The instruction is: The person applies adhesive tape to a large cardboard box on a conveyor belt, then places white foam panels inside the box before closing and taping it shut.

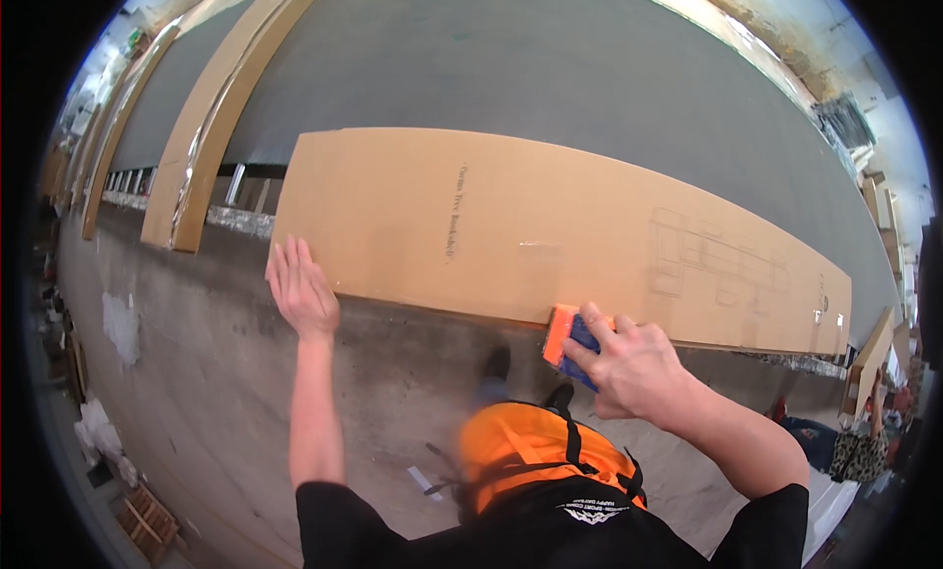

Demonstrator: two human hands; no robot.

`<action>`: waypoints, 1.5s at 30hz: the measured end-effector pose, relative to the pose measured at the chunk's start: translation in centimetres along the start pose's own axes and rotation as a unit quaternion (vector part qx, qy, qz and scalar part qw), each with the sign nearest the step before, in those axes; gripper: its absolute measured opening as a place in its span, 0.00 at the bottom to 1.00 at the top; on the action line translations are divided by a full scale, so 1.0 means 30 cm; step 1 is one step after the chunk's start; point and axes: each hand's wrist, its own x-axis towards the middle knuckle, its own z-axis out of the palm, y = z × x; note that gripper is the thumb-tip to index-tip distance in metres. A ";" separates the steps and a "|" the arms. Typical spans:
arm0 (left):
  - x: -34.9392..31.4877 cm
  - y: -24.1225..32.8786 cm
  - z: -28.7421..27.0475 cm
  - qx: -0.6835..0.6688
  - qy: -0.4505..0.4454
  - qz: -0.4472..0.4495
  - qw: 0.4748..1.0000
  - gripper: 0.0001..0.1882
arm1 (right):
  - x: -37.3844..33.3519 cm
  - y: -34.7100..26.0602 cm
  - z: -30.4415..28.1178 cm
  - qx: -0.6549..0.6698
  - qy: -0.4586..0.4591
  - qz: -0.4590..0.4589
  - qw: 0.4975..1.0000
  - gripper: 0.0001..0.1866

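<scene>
A long, flat brown cardboard box (550, 230) lies across a dark grey table in front of me, with print and a line drawing on its top. My left hand (303, 286) rests on the box's near left corner, its fingers stretched out and close together. At the middle of the near edge, my right hand (634, 363) is closed around a blocky orange-and-blue hand tool (559, 331). The tool's orange end is up against the box edge. Its exact kind cannot be made out, and my fingers cover part of it.
The dark grey table surface (442, 68) stretches beyond the box. More long cardboard boxes (211, 127) lie across it at the left. A wooden pallet (147, 520) sits on the floor at lower left. Another person (855, 451) stands at the far right beside a narrow box.
</scene>
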 end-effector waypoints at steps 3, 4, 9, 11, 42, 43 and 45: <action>0.008 0.336 -0.042 -0.065 -0.052 0.127 0.988 0.26 | 0.012 -0.001 0.000 0.016 0.003 -0.008 1.000 0.23; 0.017 0.472 -0.046 -0.079 -0.077 0.154 0.982 0.26 | 0.003 -0.006 -0.012 0.019 0.022 -0.023 0.999 0.16; -0.035 0.634 0.066 -0.071 -0.063 0.190 0.977 0.26 | 0.078 -0.060 0.019 0.004 0.009 -0.048 0.999 0.32; -0.025 0.606 0.063 -0.079 -0.056 0.199 0.975 0.26 | 0.093 -0.113 0.037 -0.013 0.060 -0.043 0.997 0.25; 0.070 1.447 0.098 -0.158 -0.292 0.438 0.835 0.39 | -0.559 0.391 0.278 -0.052 0.091 0.112 0.988 0.26; 0.070 1.452 0.096 -0.146 -0.294 0.435 0.838 0.40 | -0.565 0.395 0.283 -0.054 0.091 0.123 0.987 0.26; 0.072 1.435 0.091 -0.132 -0.292 0.439 0.840 0.41 | -0.565 0.407 0.291 -0.043 0.104 0.104 0.988 0.26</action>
